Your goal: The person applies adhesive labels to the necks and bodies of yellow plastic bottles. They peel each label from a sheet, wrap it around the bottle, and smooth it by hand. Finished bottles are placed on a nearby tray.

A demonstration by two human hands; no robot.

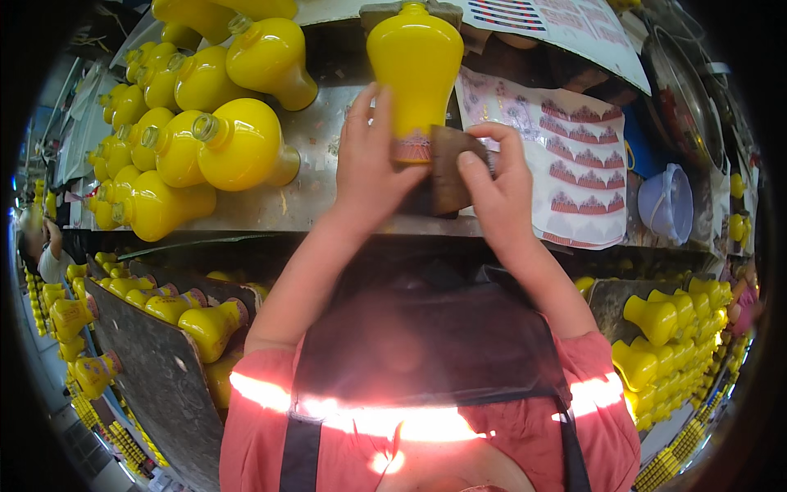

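A glossy yellow bottle (416, 70) lies on its side at the far middle of the bench, its neck away from me and its narrow foot toward me. Around the foot runs a red and pink patterned decal (412, 145). My left hand (366, 152) holds the bottle's left side, fingers stretched along it and thumb by the foot. Pinched between thumb and fingers of my right hand (500, 180) is a dark brown flat scraper (451, 168). The scraper's edge meets the right side of the foot, beside the decal.
Several plain yellow bottles (246, 146) lie grouped at the left. Right of my right hand is a decal sheet (580, 152) with rows of crown-like prints, and beyond it a lavender bucket (668, 203). Boards with yellow bottles (209, 326) flank me on both sides.
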